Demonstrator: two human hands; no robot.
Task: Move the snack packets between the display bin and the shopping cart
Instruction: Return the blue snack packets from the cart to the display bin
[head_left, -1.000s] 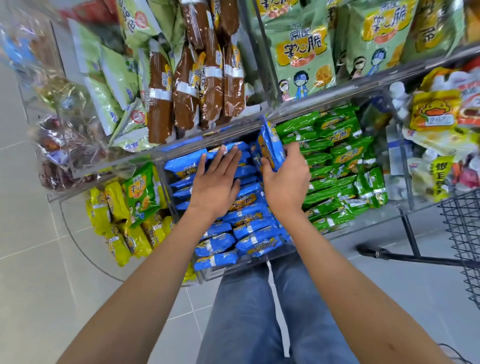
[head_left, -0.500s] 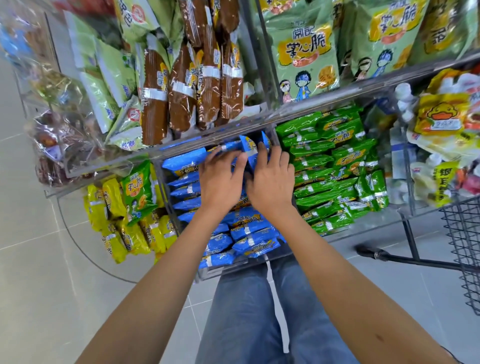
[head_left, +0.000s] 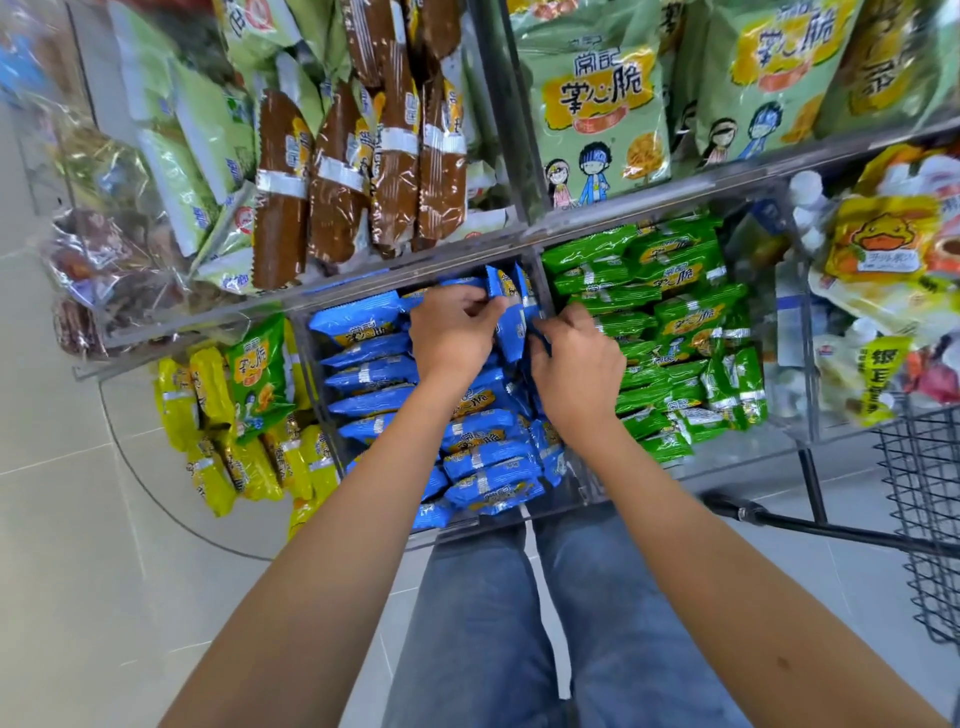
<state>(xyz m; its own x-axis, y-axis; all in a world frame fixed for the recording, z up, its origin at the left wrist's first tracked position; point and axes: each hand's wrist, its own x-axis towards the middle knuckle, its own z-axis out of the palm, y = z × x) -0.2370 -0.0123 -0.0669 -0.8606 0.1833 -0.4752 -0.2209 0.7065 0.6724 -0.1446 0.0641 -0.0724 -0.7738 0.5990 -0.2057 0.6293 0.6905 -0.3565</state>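
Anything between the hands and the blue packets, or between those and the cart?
Nothing at the hands: left hand and right hand grip upright blue packets. Toward the cart on the right lie the clear divider and the green packets; lifting over them looks open.

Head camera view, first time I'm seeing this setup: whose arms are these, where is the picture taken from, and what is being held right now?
There is no machine here. These are a person's two bare arms, filmed by one wide-angle camera worn on the head, looking down past the jeans. In front is a clear display bin packed with blue packets. Green packets fill the compartment to its right, and yellow packets sit to its left. The left hand and right hand both grip a few of the blue packets that stand upright at the back of the bin. The wire shopping cart stands at the right edge.
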